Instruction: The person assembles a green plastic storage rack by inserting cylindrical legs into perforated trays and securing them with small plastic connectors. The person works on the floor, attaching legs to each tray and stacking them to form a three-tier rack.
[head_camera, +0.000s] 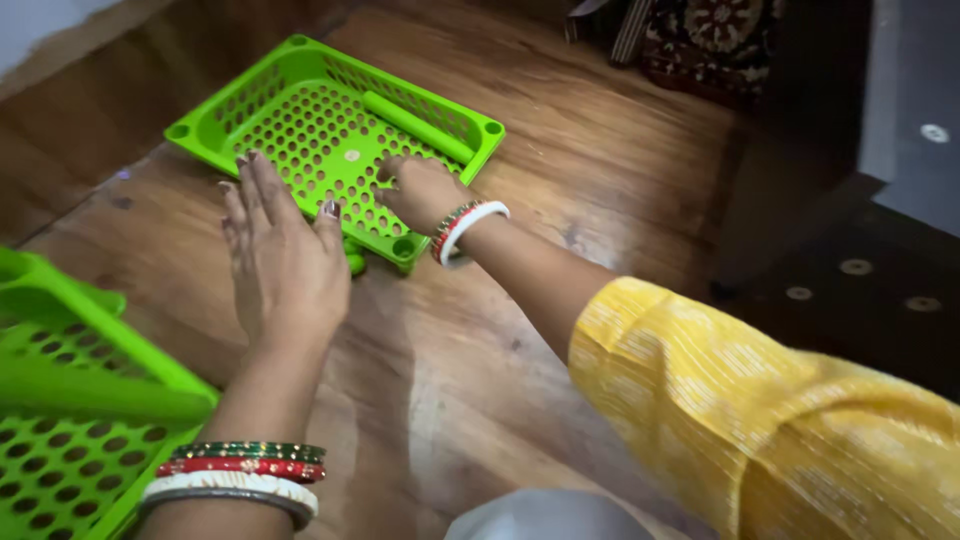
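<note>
The right hand (418, 190) is curled on the near right part of the green perforated tray (300, 125), fingers bent down against the holed floor — it seems to pinch or press something small there, though the view is too dim to tell what, if anything, sits between the fingertips. The left hand (285, 262) hovers flat and spread just near of the tray's near edge, palm down, holding nothing. A green rod (415, 125) lies inside the tray along its far right wall, and a small green piece (355, 262) shows under the near corner, between the two hands.

As a judgement, the step in hand is fitting or seating a part at that near right corner of the tray; the next move would call for the left hand to steady the tray's rim while the right works with a firm downward press, since the light plastic could slide on the smooth boards.

A second green tray (70, 420) of the same holed kind sits at the near left, partly out of frame. All rest on a wooden floor (470, 380) of glossy brown planks. At the far right stands a patterned dark cloth (715, 40), and further right a dark mat with pale round spots (860, 275)
</note>
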